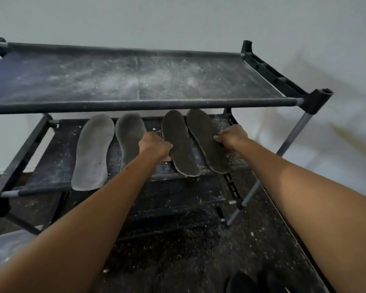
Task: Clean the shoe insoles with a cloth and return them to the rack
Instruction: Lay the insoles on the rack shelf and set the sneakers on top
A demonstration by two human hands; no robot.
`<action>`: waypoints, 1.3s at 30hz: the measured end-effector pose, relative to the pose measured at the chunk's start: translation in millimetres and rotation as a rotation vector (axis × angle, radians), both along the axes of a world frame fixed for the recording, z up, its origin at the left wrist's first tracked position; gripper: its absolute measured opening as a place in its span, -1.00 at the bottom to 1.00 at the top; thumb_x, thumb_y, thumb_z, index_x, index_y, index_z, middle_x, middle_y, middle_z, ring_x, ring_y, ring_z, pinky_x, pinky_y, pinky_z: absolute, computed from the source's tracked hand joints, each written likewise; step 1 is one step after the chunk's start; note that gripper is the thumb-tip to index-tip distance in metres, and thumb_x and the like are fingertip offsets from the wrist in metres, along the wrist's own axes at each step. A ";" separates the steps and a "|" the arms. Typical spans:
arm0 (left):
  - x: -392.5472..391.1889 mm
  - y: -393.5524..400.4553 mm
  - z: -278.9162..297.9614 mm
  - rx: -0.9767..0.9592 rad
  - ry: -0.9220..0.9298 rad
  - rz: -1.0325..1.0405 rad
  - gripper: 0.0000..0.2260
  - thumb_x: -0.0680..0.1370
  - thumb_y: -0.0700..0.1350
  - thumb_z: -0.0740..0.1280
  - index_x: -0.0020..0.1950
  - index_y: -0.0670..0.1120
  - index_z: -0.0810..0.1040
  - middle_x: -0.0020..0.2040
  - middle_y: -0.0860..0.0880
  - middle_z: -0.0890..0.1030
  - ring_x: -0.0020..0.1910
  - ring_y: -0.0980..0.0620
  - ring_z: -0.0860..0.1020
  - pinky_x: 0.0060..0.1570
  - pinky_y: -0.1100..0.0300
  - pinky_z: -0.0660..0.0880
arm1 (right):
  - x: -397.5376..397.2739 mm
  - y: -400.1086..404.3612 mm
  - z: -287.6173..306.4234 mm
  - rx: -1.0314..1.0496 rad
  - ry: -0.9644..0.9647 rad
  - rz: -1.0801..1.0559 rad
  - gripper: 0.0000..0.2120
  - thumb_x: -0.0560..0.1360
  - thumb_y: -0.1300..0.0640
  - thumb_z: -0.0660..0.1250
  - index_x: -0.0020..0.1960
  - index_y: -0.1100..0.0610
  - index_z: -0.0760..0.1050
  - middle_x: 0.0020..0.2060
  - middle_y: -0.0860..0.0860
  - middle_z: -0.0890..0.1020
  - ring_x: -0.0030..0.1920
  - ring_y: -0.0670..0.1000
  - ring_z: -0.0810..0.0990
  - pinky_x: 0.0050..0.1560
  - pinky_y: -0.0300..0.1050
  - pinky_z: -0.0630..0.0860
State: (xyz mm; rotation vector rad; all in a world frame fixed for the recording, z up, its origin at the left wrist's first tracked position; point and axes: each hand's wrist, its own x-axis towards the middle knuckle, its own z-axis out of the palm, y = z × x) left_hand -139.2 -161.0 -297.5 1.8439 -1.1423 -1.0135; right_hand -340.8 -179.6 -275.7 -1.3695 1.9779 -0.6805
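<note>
A pale wall (178,15) backs a dusty black rack (317,100), with four insoles lined up on its second shelf (57,157).

Your left hand (154,145) curls round the left edge of the inner dark insole (180,142), fingers tucked beneath it; your right hand (232,137) pinches the right edge of the outer dark insole (205,140). Both heels overhang the shelf's front bar. Two grey insoles lie to the left: the far-left one (92,153) in full view, its neighbour (129,134) partly hidden behind your left wrist. The top shelf (135,79) hangs close above the toes, leaving little headroom. Open floor (188,261), strewn with white specks, lies below. A pale object (2,250) is cut off at the lower left, and dark shapes at the bottom edge are hard to make out. No writing is legible.
</note>
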 end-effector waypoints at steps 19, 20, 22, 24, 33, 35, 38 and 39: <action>-111.4 161.3 28.5 -0.003 -0.319 -0.279 -0.80 0.51 -0.05 0.30 -0.02 -0.14 0.61 -0.11 -0.06 0.62 -0.09 -0.08 0.59 -0.17 0.16 0.45 | -91.9 207.6 -28.3 -0.455 0.647 0.546 -0.74 0.56 0.05 0.21 -0.14 0.19 0.55 -0.23 0.12 0.62 -0.21 0.17 0.59 -0.26 -0.01 0.51; -125.6 171.4 20.9 0.079 -0.332 -0.310 -0.75 0.50 -0.03 0.31 0.07 -0.15 0.60 -0.01 -0.09 0.61 0.00 -0.12 0.58 -0.11 0.14 0.46 | -105.3 223.3 -41.7 -0.378 0.645 0.560 -0.74 0.56 0.03 0.20 -0.11 0.18 0.54 -0.20 0.12 0.62 -0.17 0.18 0.59 -0.22 0.00 0.51; -148.6 190.2 2.2 0.223 -0.372 -0.382 -0.63 0.48 0.01 0.33 0.20 -0.17 0.53 0.14 -0.15 0.56 0.11 -0.17 0.55 0.02 0.07 0.51 | -122.1 249.3 -70.2 -0.228 0.640 0.540 -0.74 0.57 -0.01 0.17 -0.04 0.16 0.52 -0.10 0.13 0.62 -0.07 0.20 0.59 -0.12 0.03 0.51; -178.1 216.8 -22.6 0.330 -0.398 -0.460 -0.58 0.49 0.02 0.34 0.26 -0.18 0.49 0.21 -0.19 0.54 0.16 -0.19 0.53 0.09 0.04 0.52 | -137.8 276.4 -98.0 -0.062 0.652 0.487 -0.72 0.57 -0.04 0.16 0.05 0.15 0.50 -0.01 0.14 0.62 0.01 0.20 0.59 -0.04 0.03 0.49; -275.0 350.1 -157.2 0.719 -0.322 -0.770 -0.56 0.57 0.01 0.23 0.32 -0.27 0.42 0.31 -0.28 0.47 0.29 -0.21 0.46 0.22 0.05 0.40 | -177.8 383.1 -208.8 0.534 0.352 0.382 -0.66 0.44 0.08 0.26 0.22 0.06 0.44 0.16 0.12 0.56 0.20 0.15 0.52 0.15 0.05 0.48; -283.0 372.9 -178.7 0.772 -0.317 -0.819 -0.59 0.59 -0.02 0.19 0.35 -0.23 0.37 0.34 -0.26 0.44 0.32 -0.21 0.43 0.25 0.03 0.38 | -181.2 399.8 -225.9 0.625 0.371 0.421 -0.67 0.48 0.08 0.22 0.24 0.07 0.40 0.20 0.10 0.53 0.24 0.12 0.48 0.20 0.06 0.44; -286.6 392.9 -205.5 0.810 -0.332 -0.916 -0.59 0.58 -0.05 0.21 0.36 -0.24 0.31 0.36 -0.25 0.40 0.35 -0.20 0.39 0.29 0.03 0.35 | -183.7 416.9 -241.6 0.727 0.499 0.484 -0.66 0.52 0.07 0.19 0.28 0.09 0.33 0.24 0.05 0.48 0.31 0.07 0.37 0.25 0.17 0.28; -285.9 396.0 -211.7 0.811 -0.345 -0.948 -0.58 0.57 -0.07 0.21 0.36 -0.25 0.30 0.36 -0.25 0.39 0.36 -0.19 0.38 0.30 0.04 0.34 | -184.1 420.9 -245.7 0.760 0.530 0.486 -0.66 0.53 0.08 0.18 0.29 0.09 0.32 0.25 0.04 0.46 0.33 0.06 0.33 0.25 0.21 0.26</action>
